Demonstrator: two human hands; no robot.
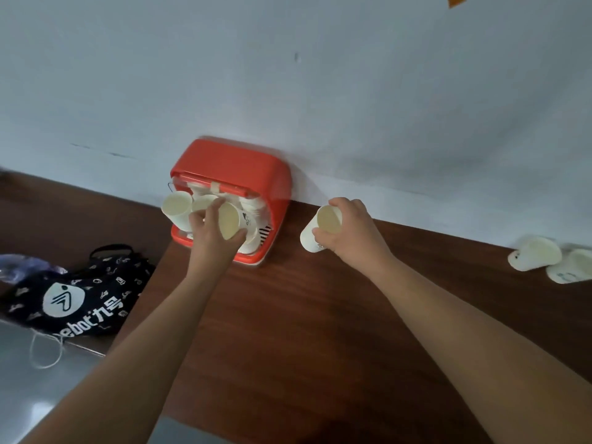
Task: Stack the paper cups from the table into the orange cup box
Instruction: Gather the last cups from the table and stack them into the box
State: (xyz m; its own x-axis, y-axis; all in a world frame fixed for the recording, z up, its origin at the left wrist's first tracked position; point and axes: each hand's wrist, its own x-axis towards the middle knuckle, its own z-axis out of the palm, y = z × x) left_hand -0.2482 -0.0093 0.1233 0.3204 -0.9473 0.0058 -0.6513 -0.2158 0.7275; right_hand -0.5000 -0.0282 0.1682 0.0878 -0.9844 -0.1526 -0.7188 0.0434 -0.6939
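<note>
The orange cup box (234,165) stands against the wall on the brown table (304,315), its front open and packed with white paper cups. My left hand (211,238) is at the box opening and grips one paper cup (229,221), its mouth facing me. Another cup (175,208) sticks out at the box's left side. To the right of the box, my right hand (349,232) holds a second paper cup (320,229) tilted above the table. Two more paper cups (533,253) (571,265) lie on the table at the far right.
A black printed drawstring bag (80,296) lies left of the box, with a bluish plastic bag (22,264) behind it. A grey surface (38,379) adjoins the table at lower left. The white wall (320,91) runs right behind the box.
</note>
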